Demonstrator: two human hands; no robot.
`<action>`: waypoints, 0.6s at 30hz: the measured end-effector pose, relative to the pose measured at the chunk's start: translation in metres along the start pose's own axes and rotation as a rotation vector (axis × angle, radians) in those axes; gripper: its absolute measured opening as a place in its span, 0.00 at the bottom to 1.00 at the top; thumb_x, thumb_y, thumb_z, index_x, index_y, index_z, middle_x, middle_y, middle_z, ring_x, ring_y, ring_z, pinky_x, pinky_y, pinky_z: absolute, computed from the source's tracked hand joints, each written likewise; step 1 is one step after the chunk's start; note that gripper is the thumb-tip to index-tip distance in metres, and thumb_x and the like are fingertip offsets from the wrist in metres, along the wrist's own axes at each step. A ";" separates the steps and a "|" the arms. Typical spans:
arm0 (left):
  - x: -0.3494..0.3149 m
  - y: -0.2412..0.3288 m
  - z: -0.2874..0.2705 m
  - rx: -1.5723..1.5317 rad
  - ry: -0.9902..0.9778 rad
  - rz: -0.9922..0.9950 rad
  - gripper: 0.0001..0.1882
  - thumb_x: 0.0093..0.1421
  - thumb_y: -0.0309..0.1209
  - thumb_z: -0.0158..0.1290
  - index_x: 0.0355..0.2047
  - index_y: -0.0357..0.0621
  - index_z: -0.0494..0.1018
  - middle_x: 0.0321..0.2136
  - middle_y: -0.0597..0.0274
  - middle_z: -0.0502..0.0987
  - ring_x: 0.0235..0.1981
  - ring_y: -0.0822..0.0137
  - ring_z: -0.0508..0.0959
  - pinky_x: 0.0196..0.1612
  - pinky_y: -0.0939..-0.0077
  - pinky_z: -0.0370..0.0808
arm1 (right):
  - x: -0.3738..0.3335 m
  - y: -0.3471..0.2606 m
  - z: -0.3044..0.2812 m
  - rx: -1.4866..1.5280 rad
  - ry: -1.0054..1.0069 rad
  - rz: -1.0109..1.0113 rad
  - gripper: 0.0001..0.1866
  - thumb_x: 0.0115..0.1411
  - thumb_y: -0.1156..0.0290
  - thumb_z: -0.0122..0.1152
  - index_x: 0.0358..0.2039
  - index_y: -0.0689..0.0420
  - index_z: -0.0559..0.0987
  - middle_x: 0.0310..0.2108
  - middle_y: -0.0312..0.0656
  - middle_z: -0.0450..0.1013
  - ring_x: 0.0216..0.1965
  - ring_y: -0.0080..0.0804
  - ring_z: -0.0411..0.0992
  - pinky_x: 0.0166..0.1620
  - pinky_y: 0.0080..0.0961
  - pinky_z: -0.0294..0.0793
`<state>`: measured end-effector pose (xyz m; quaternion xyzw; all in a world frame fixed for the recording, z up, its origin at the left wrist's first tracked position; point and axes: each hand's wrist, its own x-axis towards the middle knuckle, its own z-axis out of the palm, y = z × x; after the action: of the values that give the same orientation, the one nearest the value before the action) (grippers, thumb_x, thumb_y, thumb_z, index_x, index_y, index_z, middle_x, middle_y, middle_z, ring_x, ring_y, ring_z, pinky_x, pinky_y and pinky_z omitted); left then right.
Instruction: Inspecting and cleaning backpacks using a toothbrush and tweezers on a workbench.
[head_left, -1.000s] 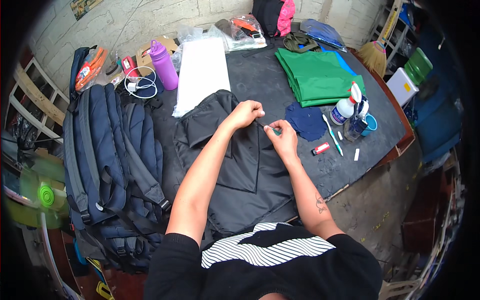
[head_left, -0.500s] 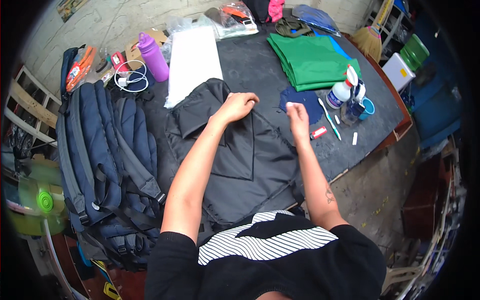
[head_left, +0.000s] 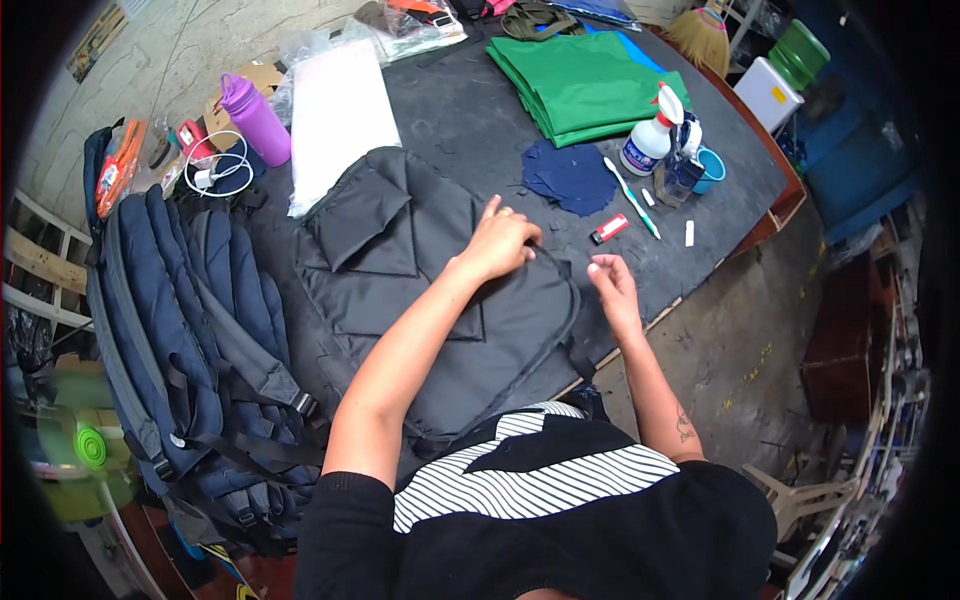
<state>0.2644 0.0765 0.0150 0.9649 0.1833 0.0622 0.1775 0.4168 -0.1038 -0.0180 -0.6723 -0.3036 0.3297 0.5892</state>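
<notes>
A black fabric bag panel [head_left: 370, 300] with a stitched-on pocket [head_left: 372, 232] lies before me on the dark table. My left hand [head_left: 500, 243] rests on its upper right part, thumb and fingers closed at the panel's edge. Just beyond that edge, to the right, my right hand [head_left: 615, 290] hovers over the table with its fingertips pinched together. Whatever may be between those fingertips is too small to make out. A red lighter [head_left: 609, 229] and a toothbrush [head_left: 632, 198] lie past the right hand, near some dark blue fabric pieces [head_left: 570, 178].
A dark blue backpack [head_left: 190, 330] stands at the left. Along the back are a purple bottle [head_left: 257, 120], a white sheet stack [head_left: 343, 115] and folded green material [head_left: 585, 85]. A spray bottle [head_left: 650, 135] and a blue cup [head_left: 709, 170] stand near the table's right edge.
My left hand has moved toward the panel's right edge. The right hand has come nearer, away from the blue fabric pieces. The panel lies flatter, and the view has shifted.
</notes>
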 end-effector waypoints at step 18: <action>0.012 0.053 0.051 -0.129 0.363 0.046 0.08 0.45 0.30 0.61 0.25 0.40 0.77 0.30 0.56 0.74 0.36 0.56 0.74 0.42 0.62 0.69 | 0.034 0.005 0.008 0.023 -0.064 -0.077 0.18 0.49 0.88 0.60 0.41 0.63 0.70 0.27 0.37 0.74 0.31 0.20 0.73 0.35 0.17 0.73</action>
<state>0.3027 0.0186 -0.0121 0.9284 0.1856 0.2507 0.2017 0.4312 -0.0722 -0.0263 -0.6426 -0.3441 0.3315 0.5990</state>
